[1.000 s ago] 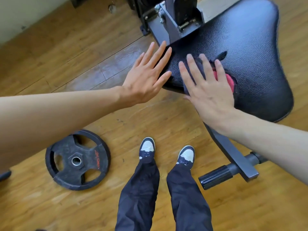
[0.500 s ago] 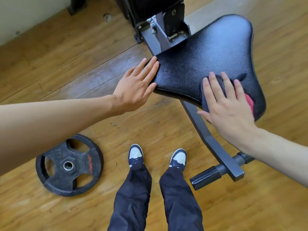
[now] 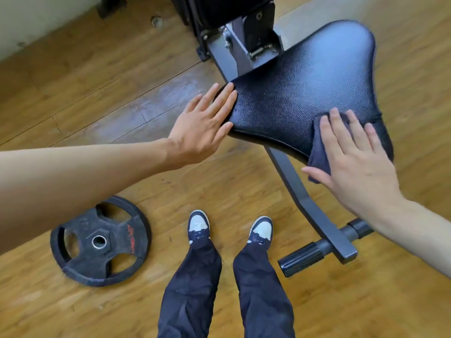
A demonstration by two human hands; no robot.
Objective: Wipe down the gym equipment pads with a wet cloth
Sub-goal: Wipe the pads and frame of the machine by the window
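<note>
A person is looking down at their own outstretched arms over a black padded seat (image 3: 305,93) of a gym machine. The left hand (image 3: 202,128) is lying flat and relaxed, fingers straight and together, fingertips resting on the seat's near left corner. The right hand (image 3: 351,162) is also flat, fingers spread, pressing a dark grey cloth (image 3: 317,152) against the seat's near right edge; the cloth is hanging slightly over that edge. A grey metal bar (image 3: 305,198) is running from under the seat down to a crossbar with a black grip (image 3: 302,258). A black weight plate (image 3: 100,240) is lying flat on the wooden floor (image 3: 73,93) to the left of the person's two shoes (image 3: 199,226).
</note>
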